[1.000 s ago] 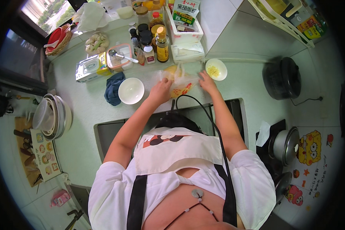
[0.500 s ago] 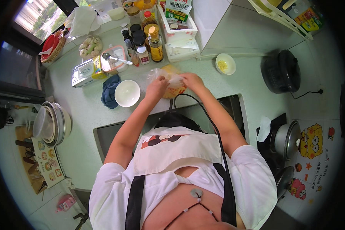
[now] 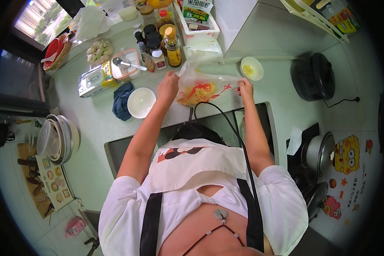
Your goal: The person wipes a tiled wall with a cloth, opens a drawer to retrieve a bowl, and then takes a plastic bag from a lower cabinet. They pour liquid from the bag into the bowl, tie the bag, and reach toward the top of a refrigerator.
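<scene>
A thin, see-through plastic bag with red print is stretched across the counter before me. Something yellowish sits in its lower left part; I cannot make out what it is. My left hand is closed on the bag's left edge. At the opposite edge, my right hand pinches the plastic between thumb and fingers. Left of my left hand stands a white bowl with nothing seen in it. A small bowl of chopped yellow bits is just beyond my right hand.
Sauce bottles and jars crowd the back, beside a white box of packets. A dark blue cloth and a wipes pack lie left. A sink is under my forearms; a black cooker stands right.
My hands have moved apart, the right one going farthest to the right. The bag, bunched between them before, is now spread wide.
</scene>
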{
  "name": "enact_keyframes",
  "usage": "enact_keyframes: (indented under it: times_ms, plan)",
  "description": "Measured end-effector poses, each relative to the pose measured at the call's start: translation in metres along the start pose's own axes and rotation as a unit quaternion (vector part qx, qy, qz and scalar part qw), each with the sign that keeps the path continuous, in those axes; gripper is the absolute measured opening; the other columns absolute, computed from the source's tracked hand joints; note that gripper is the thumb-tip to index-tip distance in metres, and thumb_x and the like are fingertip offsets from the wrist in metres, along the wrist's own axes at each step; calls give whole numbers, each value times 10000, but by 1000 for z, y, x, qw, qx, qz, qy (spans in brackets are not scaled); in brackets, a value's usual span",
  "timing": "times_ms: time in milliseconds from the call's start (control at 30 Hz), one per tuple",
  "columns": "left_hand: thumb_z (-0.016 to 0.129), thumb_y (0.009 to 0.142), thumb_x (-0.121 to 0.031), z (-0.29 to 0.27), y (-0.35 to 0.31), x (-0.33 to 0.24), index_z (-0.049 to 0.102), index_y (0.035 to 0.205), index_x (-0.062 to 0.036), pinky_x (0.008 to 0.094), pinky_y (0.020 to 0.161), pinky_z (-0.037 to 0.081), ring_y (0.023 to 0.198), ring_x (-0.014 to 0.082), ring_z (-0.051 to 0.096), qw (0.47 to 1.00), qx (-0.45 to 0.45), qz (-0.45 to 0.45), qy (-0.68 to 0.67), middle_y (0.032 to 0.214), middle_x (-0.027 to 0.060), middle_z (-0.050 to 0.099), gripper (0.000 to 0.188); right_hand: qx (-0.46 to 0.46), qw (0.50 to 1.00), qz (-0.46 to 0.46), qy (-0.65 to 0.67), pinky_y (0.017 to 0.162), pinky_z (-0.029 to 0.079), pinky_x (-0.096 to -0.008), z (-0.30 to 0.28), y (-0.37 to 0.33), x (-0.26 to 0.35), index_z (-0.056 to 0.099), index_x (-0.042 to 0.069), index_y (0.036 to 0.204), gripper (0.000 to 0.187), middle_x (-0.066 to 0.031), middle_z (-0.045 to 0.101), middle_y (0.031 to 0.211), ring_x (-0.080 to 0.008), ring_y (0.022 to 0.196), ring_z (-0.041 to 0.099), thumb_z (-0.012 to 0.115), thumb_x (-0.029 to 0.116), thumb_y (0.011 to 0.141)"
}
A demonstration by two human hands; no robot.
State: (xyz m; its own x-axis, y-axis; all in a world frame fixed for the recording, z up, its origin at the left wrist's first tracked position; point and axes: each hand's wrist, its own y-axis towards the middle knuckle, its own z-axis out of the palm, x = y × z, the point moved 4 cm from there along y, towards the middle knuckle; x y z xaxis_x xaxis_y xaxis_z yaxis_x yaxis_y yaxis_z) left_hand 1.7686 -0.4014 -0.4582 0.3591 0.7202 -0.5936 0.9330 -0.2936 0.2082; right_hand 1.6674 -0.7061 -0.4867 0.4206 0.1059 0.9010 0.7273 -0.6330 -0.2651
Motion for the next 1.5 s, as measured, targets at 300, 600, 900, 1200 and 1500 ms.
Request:
enact_keyframes:
  times_ms: [300,600,900,1200,1500]
  plan:
    - [494,734,-97,-8,-15,-78,531,1046,-75,380,884,382,1004,247,498,919,-22,393,15,1055,93,525,315,64,876,-424,-220,712,459,-307,44,-64,81,549,59,1003,277,-98,577,978,-237,870,562,528,23,729]
    - [505,729,-92,29,-14,-52,588,873,-99,397,963,284,874,192,543,903,157,306,258,841,38,555,166,147,748,-425,-489,868,396,-369,82,-59,68,595,142,991,236,-127,602,856,-279,874,551,545,226,776]
    - [546,714,-145,14,-43,-40,633,779,-143,399,931,287,877,167,546,897,238,308,211,758,34,596,109,240,828,-236,-448,749,458,-388,71,-63,52,403,99,1216,516,-157,578,985,-303,855,576,556,307,769]
    - [462,814,-271,9,-54,-38,586,868,-115,464,985,216,835,251,578,919,297,163,202,734,94,612,207,122,852,-291,-418,869,416,-383,75,-18,74,199,63,1324,842,-185,390,1272,-327,1088,464,685,250,662]
    - [584,755,-297,16,-40,6,433,1127,-74,453,836,393,971,314,527,986,146,-71,-50,1275,148,383,460,158,831,-271,-460,817,439,-395,83,-12,53,256,82,1299,798,-173,466,1196,-326,1024,506,690,250,651]
